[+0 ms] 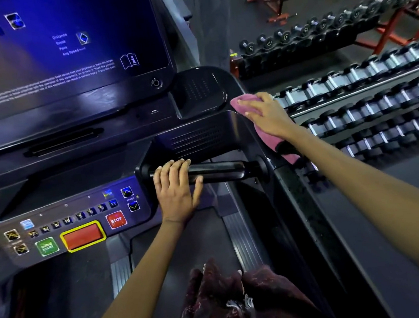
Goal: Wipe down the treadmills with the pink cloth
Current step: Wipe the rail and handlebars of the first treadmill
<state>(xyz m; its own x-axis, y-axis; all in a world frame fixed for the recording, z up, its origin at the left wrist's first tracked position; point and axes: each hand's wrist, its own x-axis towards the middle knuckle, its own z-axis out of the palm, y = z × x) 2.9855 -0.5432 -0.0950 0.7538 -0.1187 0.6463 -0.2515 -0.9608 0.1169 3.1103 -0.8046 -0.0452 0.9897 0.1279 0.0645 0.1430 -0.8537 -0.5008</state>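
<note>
The right hand lies flat, fingers spread and straight, pressing the pink cloth against the upper right corner of the treadmill console, where the side rail begins; the cloth's lower end hangs over the rail's outer edge. The left hand curls its fingers over the black front handlebar, thumb underneath. Left of that hand sits the control panel with a red STOP button and a green start button. Above, the display screen glows blue. Racks of dumbbells stand beyond the rail.
</note>
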